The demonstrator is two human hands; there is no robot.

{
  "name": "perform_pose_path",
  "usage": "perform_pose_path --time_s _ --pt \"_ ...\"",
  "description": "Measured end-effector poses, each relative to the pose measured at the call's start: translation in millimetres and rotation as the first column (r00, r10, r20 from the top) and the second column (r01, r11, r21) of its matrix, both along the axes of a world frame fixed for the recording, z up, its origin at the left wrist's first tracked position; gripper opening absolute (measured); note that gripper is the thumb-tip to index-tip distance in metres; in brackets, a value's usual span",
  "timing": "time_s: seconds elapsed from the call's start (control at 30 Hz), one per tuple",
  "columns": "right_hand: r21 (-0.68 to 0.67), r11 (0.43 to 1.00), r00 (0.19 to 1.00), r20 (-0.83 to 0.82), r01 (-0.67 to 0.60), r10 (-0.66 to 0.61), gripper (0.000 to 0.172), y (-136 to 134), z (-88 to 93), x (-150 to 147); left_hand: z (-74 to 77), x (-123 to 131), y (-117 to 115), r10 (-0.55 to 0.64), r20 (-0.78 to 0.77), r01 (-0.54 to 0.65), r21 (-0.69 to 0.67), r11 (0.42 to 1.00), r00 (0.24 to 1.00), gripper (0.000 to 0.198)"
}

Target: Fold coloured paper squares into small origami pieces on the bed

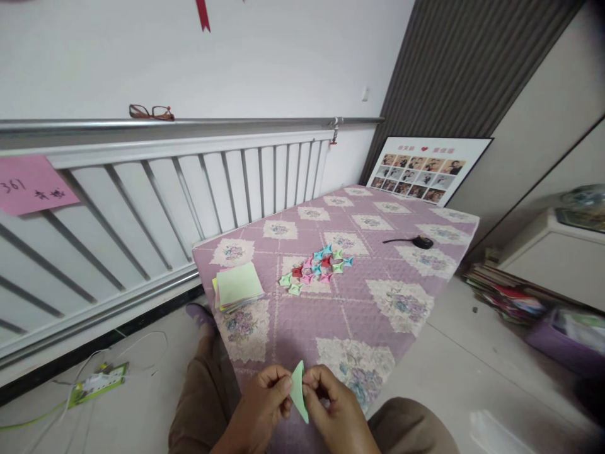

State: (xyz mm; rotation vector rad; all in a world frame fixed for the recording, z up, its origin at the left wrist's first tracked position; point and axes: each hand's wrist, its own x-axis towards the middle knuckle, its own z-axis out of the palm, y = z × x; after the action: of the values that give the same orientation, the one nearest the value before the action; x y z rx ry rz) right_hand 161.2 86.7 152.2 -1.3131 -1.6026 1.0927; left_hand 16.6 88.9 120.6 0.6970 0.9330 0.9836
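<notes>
Green folded paper (pixel 298 392) sits at the bottom centre of the frame, directly between the two hands and touching both, with its pointed ends running up and down the frame. The left hand (pixel 262 403), to its left, pinches that side between thumb and curled fingers; the right hand (pixel 338 407), to its right, grips the opposite edge in the same way, thumb and fingertips closed on it. The paper is held up above the near end of the purple floral tablecloth (pixel 302 321). Farther up, around the middle of the frame, small folded paper pieces (pixel 317 269) in green, pink, red and blue lie in a close cluster. A stack of paper sheets (pixel 239 287), pale green on top, rests left of them, near the tablecloth's left edge. A black object (pixel 423 242) lies at right of centre.
</notes>
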Motion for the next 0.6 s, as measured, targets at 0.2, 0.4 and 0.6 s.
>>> perform_pose_path --time_s 0.2,0.4,0.6 --pt "0.185 0.971 0.975 0.187 -0.152 0.117 0.016 -3.0 7.0 7.2 3.2 1.1 -0.1 0.017 0.035 -0.016 -0.027 1.0 0.999 0.045" --pt "0.178 0.906 0.902 0.279 -0.385 0.329 0.025 -0.1 23.0 15.3 7.0 1.7 -0.7 0.027 0.084 -0.022 -0.068 0.997 0.996 0.049" --pt "0.198 0.912 0.883 0.388 -0.359 0.264 0.012 3.6 14.9 17.8 0.8 4.6 -2.5 -0.036 0.052 0.038 -0.039 0.999 0.998 0.047"
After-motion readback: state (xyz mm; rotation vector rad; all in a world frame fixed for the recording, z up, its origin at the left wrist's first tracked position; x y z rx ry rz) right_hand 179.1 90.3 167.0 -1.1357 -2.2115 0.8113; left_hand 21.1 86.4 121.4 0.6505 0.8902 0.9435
